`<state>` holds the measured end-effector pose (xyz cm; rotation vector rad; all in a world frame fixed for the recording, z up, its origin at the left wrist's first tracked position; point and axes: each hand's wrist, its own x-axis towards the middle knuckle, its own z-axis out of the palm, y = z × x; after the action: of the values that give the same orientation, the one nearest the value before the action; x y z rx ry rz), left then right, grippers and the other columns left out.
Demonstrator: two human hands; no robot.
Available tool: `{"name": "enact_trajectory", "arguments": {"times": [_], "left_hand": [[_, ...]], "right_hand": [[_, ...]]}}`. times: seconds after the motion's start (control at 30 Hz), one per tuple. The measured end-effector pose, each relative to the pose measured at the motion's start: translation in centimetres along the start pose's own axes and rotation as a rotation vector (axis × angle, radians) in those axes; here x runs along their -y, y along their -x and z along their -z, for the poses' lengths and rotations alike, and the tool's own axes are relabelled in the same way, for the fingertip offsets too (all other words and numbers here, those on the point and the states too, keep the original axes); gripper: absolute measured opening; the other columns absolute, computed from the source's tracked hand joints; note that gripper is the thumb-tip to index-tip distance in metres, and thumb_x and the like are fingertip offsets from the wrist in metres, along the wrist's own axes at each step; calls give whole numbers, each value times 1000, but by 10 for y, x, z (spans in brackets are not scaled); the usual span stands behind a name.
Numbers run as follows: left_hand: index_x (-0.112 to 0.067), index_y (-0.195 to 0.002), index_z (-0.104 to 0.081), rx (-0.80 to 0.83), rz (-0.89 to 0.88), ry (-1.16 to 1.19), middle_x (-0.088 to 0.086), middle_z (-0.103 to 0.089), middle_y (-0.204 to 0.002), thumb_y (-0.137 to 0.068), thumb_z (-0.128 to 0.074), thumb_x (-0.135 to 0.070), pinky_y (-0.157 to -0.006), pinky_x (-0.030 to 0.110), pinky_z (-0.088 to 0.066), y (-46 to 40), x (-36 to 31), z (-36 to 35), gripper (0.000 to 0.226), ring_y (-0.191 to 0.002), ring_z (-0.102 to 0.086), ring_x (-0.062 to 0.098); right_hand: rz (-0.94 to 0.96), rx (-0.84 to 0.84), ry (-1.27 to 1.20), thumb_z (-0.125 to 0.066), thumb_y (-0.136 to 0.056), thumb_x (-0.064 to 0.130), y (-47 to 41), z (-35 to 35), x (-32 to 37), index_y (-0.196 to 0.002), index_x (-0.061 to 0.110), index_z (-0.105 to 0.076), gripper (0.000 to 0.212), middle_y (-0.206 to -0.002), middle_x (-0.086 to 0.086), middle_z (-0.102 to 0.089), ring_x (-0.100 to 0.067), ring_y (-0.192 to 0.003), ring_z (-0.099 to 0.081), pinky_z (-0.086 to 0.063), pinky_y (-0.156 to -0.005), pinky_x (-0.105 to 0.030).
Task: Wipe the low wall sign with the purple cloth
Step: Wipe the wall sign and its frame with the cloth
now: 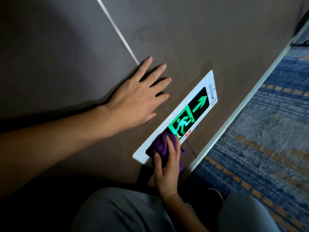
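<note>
A low wall sign (197,106), white-framed with a glowing green running figure and arrow on black, is set into the brown wall just above the floor. My right hand (167,166) presses a bunched purple cloth (161,144) against the sign's near end, covering that part of the black panel. My left hand (138,96) lies flat on the wall above and left of the sign, fingers spread, holding nothing.
A pale skirting strip (237,111) runs along the wall's base. Blue patterned carpet (267,139) with orange dashes covers the floor on the right. My knees in grey trousers (127,213) fill the bottom. A thin metal seam (117,29) crosses the wall.
</note>
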<state>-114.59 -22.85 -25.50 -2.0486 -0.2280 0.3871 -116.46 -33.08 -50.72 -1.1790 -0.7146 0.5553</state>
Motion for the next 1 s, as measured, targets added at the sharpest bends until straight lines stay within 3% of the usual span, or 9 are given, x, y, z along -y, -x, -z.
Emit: {"name": "enact_trajectory", "arguments": {"times": [0.17,0.3,0.4,0.47,0.57,0.7,0.83,1.0], "left_hand": [[-24,-147,-53,-15,6,-19,12,-31,-168,-93,-54,-60,-125,68,-5,19,-2,-2,65,-158,-14,44],[-21,-147,-53,-58,17,-28,13,-33,-167,-95,-54,-59,-124,69,-6,30,-3,-6,65,-157,-15,45],[-20,-148,-52,-64,20,-29,14,-32,-167,-95,-53,-59,-124,69,-7,35,-5,-8,65,-157,-14,46],[-21,-147,-52,-76,25,-26,13,-32,-167,-95,-53,-59,-124,69,-8,35,-4,-8,64,-157,-14,45],[-21,-146,-54,-82,36,-18,12,-34,-166,-94,-55,-58,-124,68,-8,34,-6,-7,64,-157,-15,44],[-21,-146,-53,-88,38,-17,12,-35,-166,-93,-56,-58,-124,68,-9,34,-7,-6,66,-157,-17,44],[-21,-148,-53,-88,56,-16,12,-34,-166,-94,-56,-59,-124,68,-9,34,-8,-4,66,-157,-17,44],[-21,-148,-52,-79,62,-20,12,-34,-167,-95,-55,-59,-125,67,-7,32,-9,-3,65,-157,-16,43]], "right_hand": [[60,-2,46,-61,-94,6,-30,12,-3,-151,23,-46,61,-167,-11,-28,-11,-156,-23,-21,-120,-14],[26,-132,55,-62,-94,1,-92,32,-4,-154,23,-43,67,-167,-7,-28,7,-146,-24,-21,-110,0],[-11,-217,44,-60,-95,7,-129,43,3,-154,30,-41,66,-165,-1,-33,5,-140,-32,-24,-103,6],[-9,-227,33,-59,-95,9,-128,42,8,-153,31,-42,64,-163,1,-37,0,-142,-36,-25,-103,4],[-7,-197,39,-60,-96,7,-91,28,11,-152,28,-45,62,-164,1,-35,7,-145,-33,-24,-108,0],[6,-93,26,-63,-96,3,-17,-2,8,-152,21,-47,61,-166,-6,-30,-12,-155,-26,-20,-120,-14],[9,-2,32,-65,-95,11,34,-19,6,-151,36,-44,64,-170,-2,-23,-15,-157,-22,-21,-125,-26],[62,75,129,-70,-93,0,40,-9,-12,-150,41,-48,73,-169,0,-24,-21,-156,-26,-31,-123,-43]]}}
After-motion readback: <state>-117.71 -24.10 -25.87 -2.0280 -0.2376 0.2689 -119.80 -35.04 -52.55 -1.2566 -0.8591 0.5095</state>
